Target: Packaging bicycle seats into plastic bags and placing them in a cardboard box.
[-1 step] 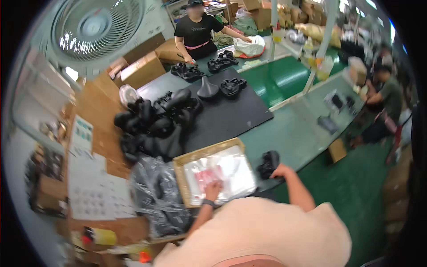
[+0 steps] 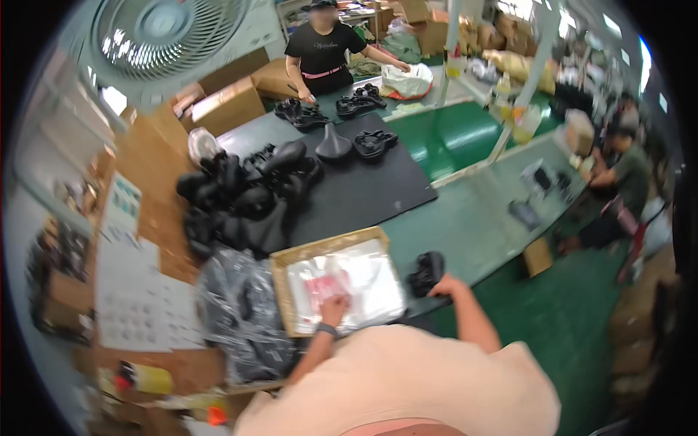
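Note:
My left hand (image 2: 334,309) rests on a stack of clear plastic bags (image 2: 372,282) with red print, which lies in a shallow cardboard box (image 2: 282,301). Its fingers are too blurred to show whether they pinch a bag. To the right of the box, my right hand (image 2: 445,285) is closed on the near edge of a black bicycle saddle (image 2: 426,270), held at the edge of the green table (image 2: 469,236). A pile of black saddles (image 2: 251,200) covers the left part of a black mat, with a single saddle (image 2: 334,144) lying right side up beside it.
Plastic-wrapped dark items (image 2: 247,316) lie left of the box. Across the table stands a co-worker (image 2: 323,54), near more saddles (image 2: 361,100) and a white sack (image 2: 407,80). Another person (image 2: 622,174) sits at the far right. A large fan (image 2: 163,29) stands upper left.
The whole view has shifted slightly, so things sit a little further left. Both hands keep their places, on the bags and on the saddle.

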The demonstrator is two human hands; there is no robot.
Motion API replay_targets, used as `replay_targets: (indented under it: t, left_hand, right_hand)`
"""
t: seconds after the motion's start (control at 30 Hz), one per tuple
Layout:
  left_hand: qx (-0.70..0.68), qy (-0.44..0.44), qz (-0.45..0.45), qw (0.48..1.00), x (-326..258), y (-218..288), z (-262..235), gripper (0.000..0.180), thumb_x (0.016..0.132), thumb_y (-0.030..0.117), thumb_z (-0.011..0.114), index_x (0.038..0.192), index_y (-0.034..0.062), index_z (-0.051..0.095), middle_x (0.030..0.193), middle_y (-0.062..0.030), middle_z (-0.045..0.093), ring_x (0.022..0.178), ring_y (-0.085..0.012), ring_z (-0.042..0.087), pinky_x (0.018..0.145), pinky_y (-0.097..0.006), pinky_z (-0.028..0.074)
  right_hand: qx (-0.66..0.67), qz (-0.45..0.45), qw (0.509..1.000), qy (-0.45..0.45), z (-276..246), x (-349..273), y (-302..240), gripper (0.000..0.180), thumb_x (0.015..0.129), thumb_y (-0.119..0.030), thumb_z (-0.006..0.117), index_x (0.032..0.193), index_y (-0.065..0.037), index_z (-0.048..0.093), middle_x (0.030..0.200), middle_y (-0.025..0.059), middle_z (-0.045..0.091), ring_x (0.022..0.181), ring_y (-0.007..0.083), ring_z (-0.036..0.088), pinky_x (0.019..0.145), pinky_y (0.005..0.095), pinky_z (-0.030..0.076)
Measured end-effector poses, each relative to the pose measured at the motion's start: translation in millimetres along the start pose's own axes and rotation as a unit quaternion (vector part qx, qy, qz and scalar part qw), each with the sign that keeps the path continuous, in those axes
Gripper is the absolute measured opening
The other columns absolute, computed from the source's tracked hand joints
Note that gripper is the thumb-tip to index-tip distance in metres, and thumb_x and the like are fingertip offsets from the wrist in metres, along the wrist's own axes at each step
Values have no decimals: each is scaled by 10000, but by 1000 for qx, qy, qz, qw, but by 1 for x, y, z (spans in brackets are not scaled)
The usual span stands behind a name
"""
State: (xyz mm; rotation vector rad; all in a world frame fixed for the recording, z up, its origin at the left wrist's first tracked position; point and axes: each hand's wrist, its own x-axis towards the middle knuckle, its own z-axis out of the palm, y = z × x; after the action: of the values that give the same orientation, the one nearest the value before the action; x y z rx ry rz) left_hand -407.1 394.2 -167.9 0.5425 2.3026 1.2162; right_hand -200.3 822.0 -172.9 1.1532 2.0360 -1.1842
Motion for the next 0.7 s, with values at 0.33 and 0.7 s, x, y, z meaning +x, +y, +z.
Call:
replay_targets:
  t: [0.33,0.7]
  left_hand:
    - [-75,37,32,996,5,69,-4,305,886,312,868,915,11,827,802,-142,781,698,-231,738,678,-376,575]
    - [-123,44,24,991,-32,62,48,192,991,165,703,1086,56,830,992,-149,813,812,-273,781,756,-391,597]
  right_hand:
    - [132,-254,945,159,144,-46,60,690,621,-107,990,1231,24,695,1146,151,767,1059,311,722,977,459,580]
    - [218,-62,973,-49,51,-108,-27,428,878,4,812,1274,-21,652,1037,98,765,825,237,731,740,423,599]
